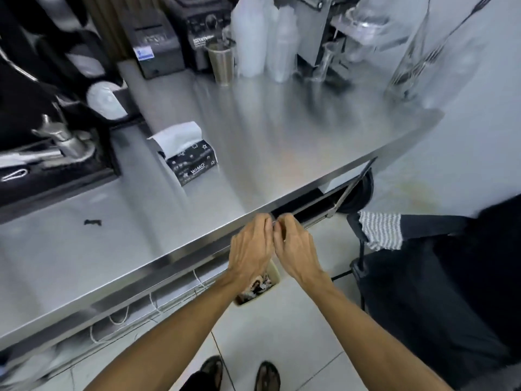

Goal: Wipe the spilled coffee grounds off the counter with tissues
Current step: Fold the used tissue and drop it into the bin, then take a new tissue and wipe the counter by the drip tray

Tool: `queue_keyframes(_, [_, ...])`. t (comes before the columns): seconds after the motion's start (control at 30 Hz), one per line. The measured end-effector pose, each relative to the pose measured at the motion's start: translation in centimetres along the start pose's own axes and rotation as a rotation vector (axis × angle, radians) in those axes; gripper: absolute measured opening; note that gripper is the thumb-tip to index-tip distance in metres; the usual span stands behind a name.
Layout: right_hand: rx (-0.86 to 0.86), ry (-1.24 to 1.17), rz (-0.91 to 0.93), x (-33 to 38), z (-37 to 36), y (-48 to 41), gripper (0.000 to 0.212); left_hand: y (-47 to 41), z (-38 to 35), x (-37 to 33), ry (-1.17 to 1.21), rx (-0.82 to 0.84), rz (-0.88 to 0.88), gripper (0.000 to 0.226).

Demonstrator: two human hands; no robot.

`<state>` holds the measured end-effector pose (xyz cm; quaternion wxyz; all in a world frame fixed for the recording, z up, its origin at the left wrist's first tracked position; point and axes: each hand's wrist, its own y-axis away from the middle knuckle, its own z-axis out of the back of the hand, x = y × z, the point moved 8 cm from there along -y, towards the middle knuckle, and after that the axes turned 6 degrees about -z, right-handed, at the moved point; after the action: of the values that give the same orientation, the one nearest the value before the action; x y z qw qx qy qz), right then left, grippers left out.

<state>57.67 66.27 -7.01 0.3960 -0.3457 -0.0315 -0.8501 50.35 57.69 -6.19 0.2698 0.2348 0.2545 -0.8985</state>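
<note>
My left hand [251, 244] and my right hand [296, 246] meet fingertip to fingertip just off the front edge of the steel counter [282, 142]. Both are seen from the back with the fingers curled in, and no tissue shows in either. Directly below them on the floor stands a small beige bin [275, 273] holding crumpled white and dark waste. A black tissue pack [194, 162], with a white tissue standing out of its top, sits on the counter to the far left of my hands. I see no coffee grounds on the counter top. The picture is motion-blurred.
A small black object [93, 222] lies on the counter at the left. A coffee machine [50, 131] fills the left side. A steel cup [221, 63], white bottles [262, 38] and glassware line the back. A dark chair with a striped cloth [380, 231] stands at the right.
</note>
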Motion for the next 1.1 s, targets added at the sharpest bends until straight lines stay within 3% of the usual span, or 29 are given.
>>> queue_keyframes(0.13, [-0.011,-0.084,0.091,5.1,3.5,-2.9,0.020,-2.7,5.6,-1.3,0.064,-0.090,0.044,0.023])
queue_keyframes(0.3, [0.063,-0.071,0.184,11.4,2.8,-7.4,0.022,-4.4,12.1,3.5,0.135,-0.262,0.188,0.018])
queue_keyframes(0.4, [0.147,-0.029,0.269,15.2,0.4,-10.3,0.025,-4.7,14.6,9.4,0.199,-0.326,0.407,0.041])
queue_keyframes(0.47, [0.190,0.058,0.349,17.6,-1.7,-12.7,0.031,-5.4,15.4,13.5,0.203,-0.274,0.505,0.071])
queue_keyframes(0.57, [0.255,0.199,0.367,20.2,-4.5,-16.6,0.058,-7.5,15.5,17.7,0.180,-0.104,0.537,0.107])
queue_keyframes(0.7, [0.389,0.387,0.426,23.6,-8.2,-19.9,0.085,-10.1,14.5,19.8,0.147,0.107,0.464,0.112])
queue_keyframes(0.77, [0.497,0.473,0.401,24.1,-9.9,-21.0,0.080,-10.7,13.6,20.7,0.136,0.178,0.454,0.110])
queue_keyframes(0.87, [0.620,0.552,0.389,24.4,-11.8,-22.3,0.053,-11.4,12.9,21.8,0.108,0.216,0.408,0.098])
queue_keyframes(0.97, [0.626,0.492,0.364,24.8,-11.5,-23.2,0.028,-11.9,13.1,21.9,0.093,0.221,0.341,0.091])
queue_keyframes(1.1, [0.595,0.384,0.296,25.7,-9.1,-24.2,0.016,-12.1,13.3,22.0,0.106,0.258,0.304,0.092])
